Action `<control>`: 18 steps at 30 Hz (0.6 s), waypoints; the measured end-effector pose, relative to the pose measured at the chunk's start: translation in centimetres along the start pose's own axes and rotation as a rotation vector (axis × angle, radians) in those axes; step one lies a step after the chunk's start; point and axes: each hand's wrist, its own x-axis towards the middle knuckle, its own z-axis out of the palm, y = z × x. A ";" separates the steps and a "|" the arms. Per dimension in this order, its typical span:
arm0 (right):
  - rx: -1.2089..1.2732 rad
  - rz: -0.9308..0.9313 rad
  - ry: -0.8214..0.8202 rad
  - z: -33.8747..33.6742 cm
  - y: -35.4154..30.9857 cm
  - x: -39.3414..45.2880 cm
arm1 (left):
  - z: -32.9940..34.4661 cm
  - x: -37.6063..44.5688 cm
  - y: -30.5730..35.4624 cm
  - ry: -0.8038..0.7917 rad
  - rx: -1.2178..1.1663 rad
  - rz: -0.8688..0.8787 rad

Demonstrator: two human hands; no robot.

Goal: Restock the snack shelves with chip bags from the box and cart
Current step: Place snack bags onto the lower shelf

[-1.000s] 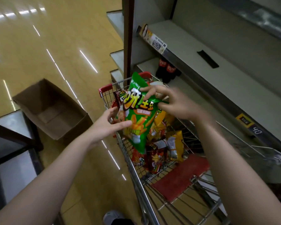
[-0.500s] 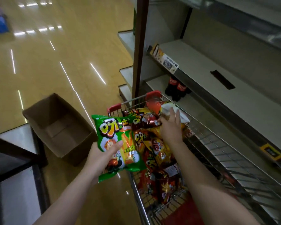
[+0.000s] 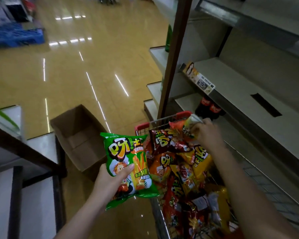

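From the head view: left hand (image 3: 110,180) gripping a green chip bag (image 3: 128,164) near its lower part, thumb across the front, bag held upright just left of the cart (image 3: 141,125) and above the floor. Right hand (image 3: 206,131) deep at the far end of the cart, fingers curled and pinching a pale bag (image 3: 192,120) on top of the pile of chip bags (image 3: 181,169). Open cardboard box (image 3: 79,137) on the floor at left; shelf (image 3: 240,94) at right, cola bottles (image 3: 209,107) beneath it.

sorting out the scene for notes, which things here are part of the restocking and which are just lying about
Part of the job:
green chip bag, held by the left hand
bag gripped by the right hand
cart of chip bags
cardboard box
shelf

Just lying about:
cola bottles
green bottle
blue items far off
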 end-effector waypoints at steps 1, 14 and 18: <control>0.026 -0.055 -0.027 -1.9 -0.3 0.0 | -0.7 -0.1 0.1 0.013 0.005 -0.004; 0.279 -0.832 -0.615 -16.8 -19.1 -3.3 | -14.5 -6.0 1.5 0.289 0.142 0.046; 0.336 -1.065 -0.734 -16.2 -28.5 -6.1 | -19.6 -11.8 1.8 0.403 0.283 0.200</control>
